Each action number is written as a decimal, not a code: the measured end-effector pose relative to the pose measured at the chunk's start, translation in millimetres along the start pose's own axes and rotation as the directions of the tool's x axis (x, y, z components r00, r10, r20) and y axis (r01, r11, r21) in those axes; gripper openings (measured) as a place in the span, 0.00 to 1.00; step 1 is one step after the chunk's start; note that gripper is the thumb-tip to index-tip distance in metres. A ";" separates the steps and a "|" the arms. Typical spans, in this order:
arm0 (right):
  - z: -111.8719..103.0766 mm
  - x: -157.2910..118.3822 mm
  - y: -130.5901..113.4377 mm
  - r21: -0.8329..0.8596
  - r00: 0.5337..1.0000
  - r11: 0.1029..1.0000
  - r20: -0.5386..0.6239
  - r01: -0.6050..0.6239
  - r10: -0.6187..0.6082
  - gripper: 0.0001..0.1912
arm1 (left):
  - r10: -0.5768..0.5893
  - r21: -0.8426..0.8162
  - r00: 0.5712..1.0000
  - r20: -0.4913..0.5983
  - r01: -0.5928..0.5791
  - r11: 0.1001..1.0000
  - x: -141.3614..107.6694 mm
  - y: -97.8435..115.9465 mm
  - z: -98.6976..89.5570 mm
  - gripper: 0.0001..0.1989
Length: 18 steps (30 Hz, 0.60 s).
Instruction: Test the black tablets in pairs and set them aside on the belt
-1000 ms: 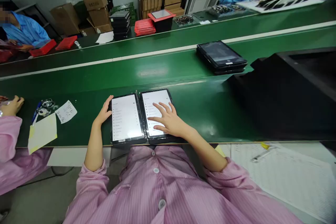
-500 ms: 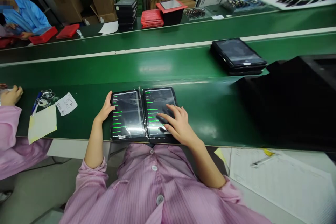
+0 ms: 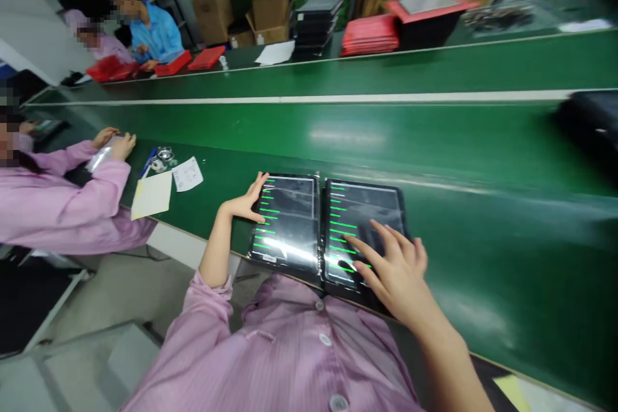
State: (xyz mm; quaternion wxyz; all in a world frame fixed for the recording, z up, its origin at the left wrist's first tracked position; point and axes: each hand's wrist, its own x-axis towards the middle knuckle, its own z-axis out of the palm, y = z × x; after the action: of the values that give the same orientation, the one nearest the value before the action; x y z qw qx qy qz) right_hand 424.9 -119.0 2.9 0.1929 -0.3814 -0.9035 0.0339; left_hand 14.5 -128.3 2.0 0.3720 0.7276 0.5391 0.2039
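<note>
Two black tablets lie side by side near the front edge of the green bench. Rows of green text show on both the left tablet (image 3: pixel 292 219) and the right tablet (image 3: pixel 342 212). My left hand (image 3: pixel 244 201) rests at the left tablet's outer edge, thumb and fingers apart, their tips on its border. Above the right tablet's screen, my right hand (image 3: pixel 398 264) is spread with its index finger pointing at the text. Whether that fingertip touches the glass I cannot tell.
Left of the tablets lie a yellow notepad (image 3: pixel 152 195), a handwritten slip (image 3: pixel 188 174) and a blue pen (image 3: pixel 149 162). A co-worker in a pink sleeve (image 3: pixel 109 183) handles a clear bag beyond them. A dark stack (image 3: pixel 591 135) stands at the right; red sleeves (image 3: pixel 371 34) lie across the bench.
The view has swung left, so the bench and tablets appear further right. My left hand stays at the left tablet's edge, and my right hand stays spread above the right tablet.
</note>
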 end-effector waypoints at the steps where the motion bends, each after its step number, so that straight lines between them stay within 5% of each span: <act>1: 2.3 -0.1 1.7 0.001 1.000 1.000 -0.004 -0.001 0.001 0.21 | -0.008 -0.001 1.000 -0.002 0.008 1.000 0.5 1.2 0.5 0.74; 8: 7.5 2.1 1.2 -0.035 0.999 0.999 -0.010 0.033 -0.034 0.23 | -0.015 -0.022 0.999 -0.033 0.014 1.000 0.4 4.6 4.8 0.74; 18: -21.6 -9.1 5.7 -0.025 0.998 0.999 -0.033 -0.045 0.044 0.22 | -0.008 -0.199 0.993 -0.118 -0.016 0.980 -4.2 -6.6 3.8 0.69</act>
State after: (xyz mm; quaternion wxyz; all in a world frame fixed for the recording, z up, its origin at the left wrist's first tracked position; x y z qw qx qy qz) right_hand 442.5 -123.2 18.7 0.2019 -0.4045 -0.8917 0.0202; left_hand 11.6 -132.5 -5.0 0.4102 0.6743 0.5356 0.3004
